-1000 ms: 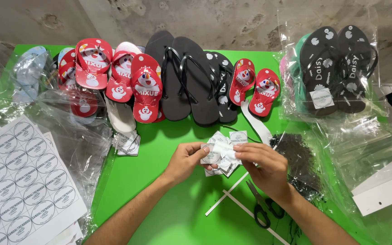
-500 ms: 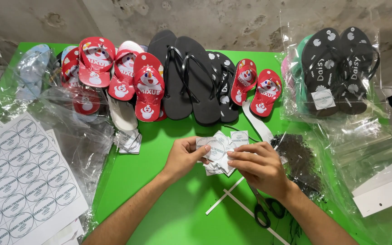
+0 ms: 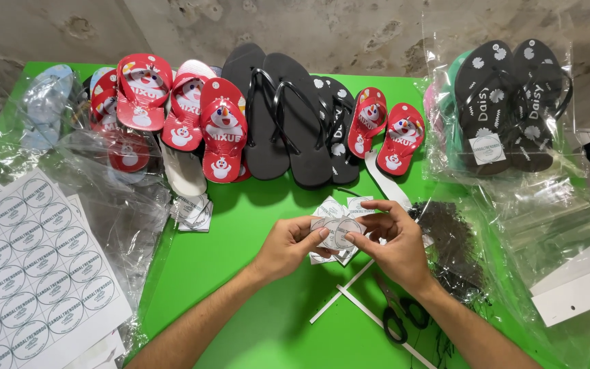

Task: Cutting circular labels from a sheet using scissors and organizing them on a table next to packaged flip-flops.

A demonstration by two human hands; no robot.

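At the centre of the frame, the left hand [image 3: 287, 244] and right hand [image 3: 394, 246] meet over the green table [image 3: 261, 307], fingertips of both pinched together on one round white sticker label [image 3: 336, 232] above a small heap of cut labels [image 3: 339, 208]. Peeling it well likely means steadying the backing with one thumb and lifting only the edge, keeping it flat and uncreased. Black scissors [image 3: 401, 314] lie at lower right, a sheet of round stickers [image 3: 25, 273] at lower left.

A small stack of white paper squares [image 3: 336, 231], each printed with a round grey label, is pinched between the left hand [image 3: 288, 244] and right hand [image 3: 394, 244], fanned slightly, faces upward.
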